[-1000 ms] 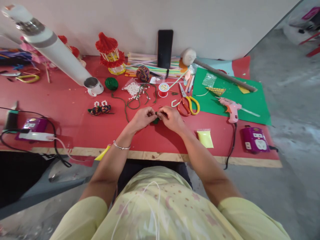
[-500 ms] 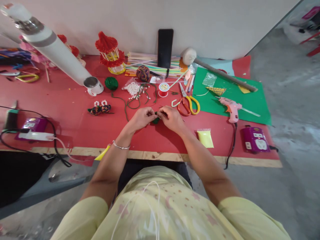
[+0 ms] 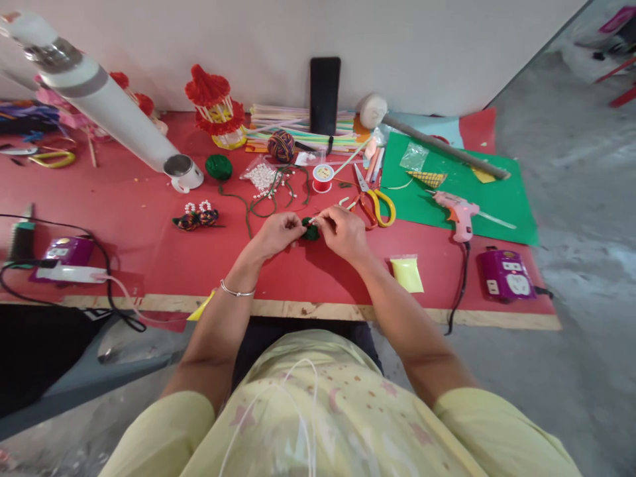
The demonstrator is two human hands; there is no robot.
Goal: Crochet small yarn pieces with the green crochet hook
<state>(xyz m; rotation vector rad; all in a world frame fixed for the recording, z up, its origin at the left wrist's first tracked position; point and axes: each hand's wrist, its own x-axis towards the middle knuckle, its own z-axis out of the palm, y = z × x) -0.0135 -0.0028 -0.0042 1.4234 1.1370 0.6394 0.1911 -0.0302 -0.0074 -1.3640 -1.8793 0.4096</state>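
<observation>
A small dark green yarn piece (image 3: 311, 232) is between my two hands, low over the red table. My left hand (image 3: 279, 234) pinches the left side of it with thumb and forefinger. On the other side, my right hand (image 3: 344, 232) is closed in a pinch at a few tiny white beads (image 3: 313, 221) just above the yarn; whether a thread runs through them I cannot tell. Beyond the hands stand a spool of red thread (image 3: 322, 177) and a bag of white beads (image 3: 262, 175), some spilled. Scissors (image 3: 373, 199) with red and yellow handles lie beyond my right hand.
A green yarn ball (image 3: 218, 167) trails a strand toward my left hand. Left of it is a white mug (image 3: 183, 173); nearer lies a multicoloured yarn piece with bead loops (image 3: 197, 218). A pink glue gun (image 3: 460, 213) rests on green sheet (image 3: 514, 199). A phone (image 3: 324, 96) leans at the back.
My right hand has shifted slightly up and away from my left, so the green yarn piece and white beads show more between the fingertips. The camera view has moved slightly.
</observation>
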